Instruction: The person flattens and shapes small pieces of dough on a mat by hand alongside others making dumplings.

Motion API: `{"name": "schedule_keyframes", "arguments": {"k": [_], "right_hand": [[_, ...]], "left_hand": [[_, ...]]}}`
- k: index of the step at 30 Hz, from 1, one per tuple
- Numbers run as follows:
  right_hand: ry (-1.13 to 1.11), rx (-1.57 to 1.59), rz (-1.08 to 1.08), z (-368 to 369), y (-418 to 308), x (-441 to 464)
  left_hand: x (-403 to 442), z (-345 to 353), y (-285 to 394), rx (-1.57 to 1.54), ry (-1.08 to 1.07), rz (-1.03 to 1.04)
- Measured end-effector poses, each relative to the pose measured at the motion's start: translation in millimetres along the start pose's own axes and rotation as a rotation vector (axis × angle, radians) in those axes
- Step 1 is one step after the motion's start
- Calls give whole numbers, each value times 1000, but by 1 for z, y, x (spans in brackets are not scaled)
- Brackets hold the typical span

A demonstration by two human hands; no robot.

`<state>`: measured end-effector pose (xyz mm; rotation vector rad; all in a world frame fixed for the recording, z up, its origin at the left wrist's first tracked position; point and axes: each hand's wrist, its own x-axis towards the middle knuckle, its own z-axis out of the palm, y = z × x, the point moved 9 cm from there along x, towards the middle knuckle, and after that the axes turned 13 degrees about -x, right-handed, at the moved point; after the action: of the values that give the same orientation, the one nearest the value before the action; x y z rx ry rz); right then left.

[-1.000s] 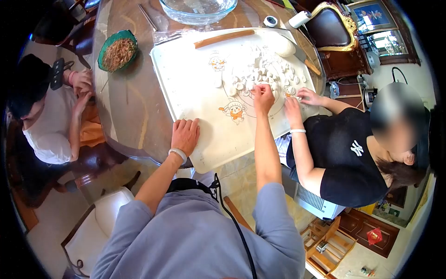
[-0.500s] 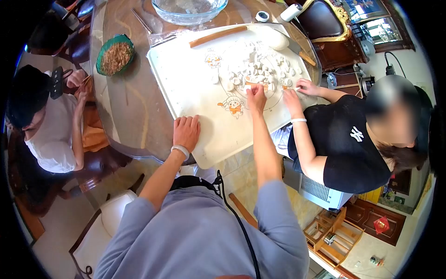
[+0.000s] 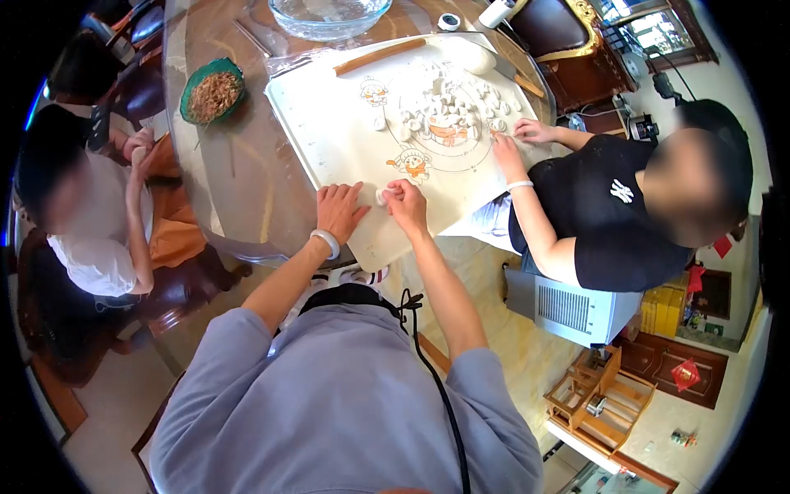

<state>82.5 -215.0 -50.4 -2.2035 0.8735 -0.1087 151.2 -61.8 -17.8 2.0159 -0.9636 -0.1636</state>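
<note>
My right hand (image 3: 407, 206) is at the near edge of the white printed mat (image 3: 309, 123), its fingers pinching a small white dough piece (image 3: 382, 197). To its left, my left hand (image 3: 339, 211) rests on the mat with its fingers stretched out, a short gap away from that piece. Farther up the mat lie several floured dough pieces (image 3: 448, 105) in a loose heap. A single piece (image 3: 378, 123) sits apart from them on the left. Past the heap are a larger dough lump (image 3: 471, 58) and a knife (image 3: 527, 84).
A wooden rolling pin (image 3: 380, 58) lies along the mat's far side. Beyond it stands a glass bowl (image 3: 329, 23); a green bowl of minced filling (image 3: 214, 97) is on the left. A co-worker's hands (image 3: 508, 155) touch the mat at right. Another person (image 3: 103, 214) sits at left.
My right hand has come back from the dough heap to the near edge, beside my left hand, with a dough piece in its fingers. The view has shifted slightly.
</note>
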Motion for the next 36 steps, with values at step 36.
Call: {"name": "schedule_keyframes", "arguments": {"k": [36], "right_hand": [[6, -34, 35, 9, 8, -18]], "left_hand": [[24, 14, -4, -149, -103, 39]]}}
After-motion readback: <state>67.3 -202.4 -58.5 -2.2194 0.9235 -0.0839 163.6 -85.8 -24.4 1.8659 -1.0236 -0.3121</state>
